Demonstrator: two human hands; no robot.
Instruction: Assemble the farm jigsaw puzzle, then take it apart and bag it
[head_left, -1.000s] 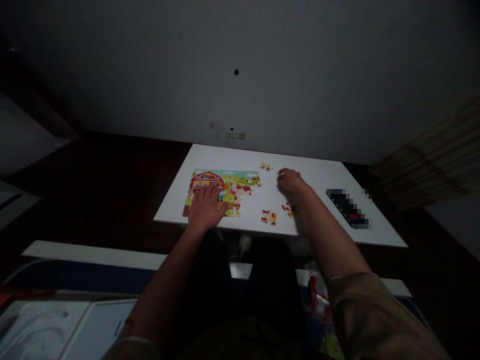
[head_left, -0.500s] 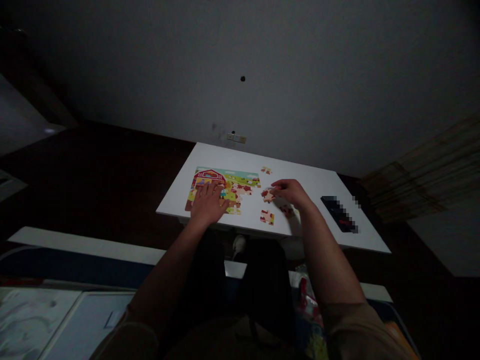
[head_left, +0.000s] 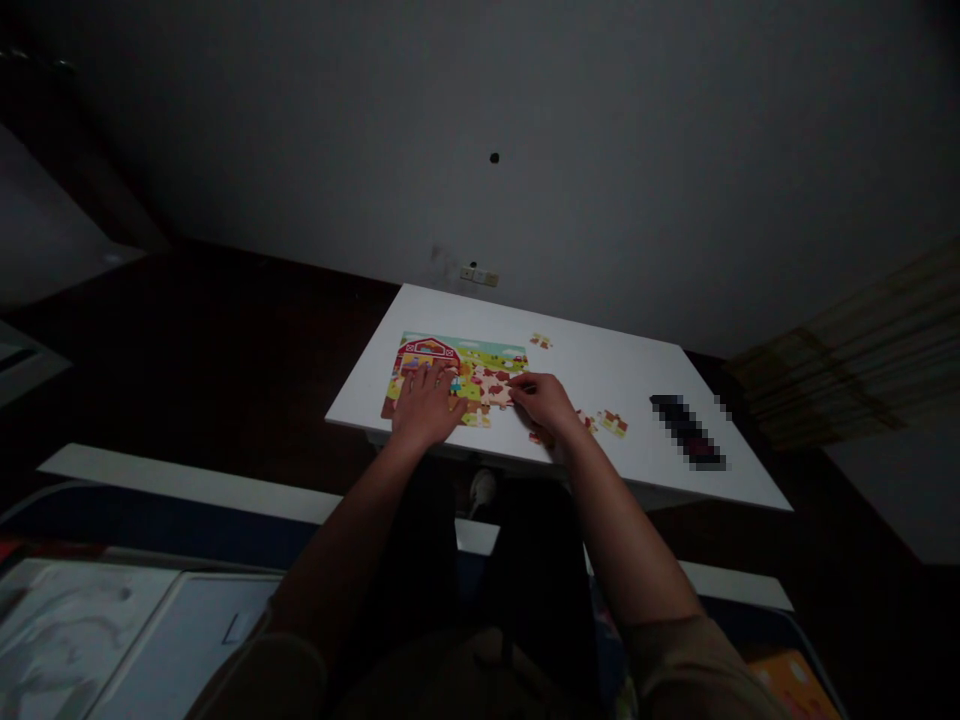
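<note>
A partly assembled farm jigsaw puzzle (head_left: pixel 472 358) with a red barn and green fields lies at the left of the white table. Across its lower left part my left hand (head_left: pixel 426 405) rests flat, fingers spread. At the puzzle's right side, my right hand (head_left: pixel 546 402) pinches a brown-and-pink cow puzzle piece (head_left: pixel 498 388) by its right edge, against the joined pieces. Whether it is fully locked in cannot be seen. Loose puzzle pieces (head_left: pixel 613 424) lie to the right of my right hand, some partly hidden under the wrist. Another loose piece sits above the puzzle's right corner.
The white table (head_left: pixel 600 360) stands by a grey wall with a socket strip (head_left: pixel 479 276). A dark, pixelated flat object (head_left: pixel 686 430) lies at the table's right. A white-framed board (head_left: pixel 180 640) is beside me at the lower left.
My right hand has moved left with the cow piece, from bare table to the puzzle's right edge. My left hand has stayed flat on the puzzle. The view has shifted slightly.
</note>
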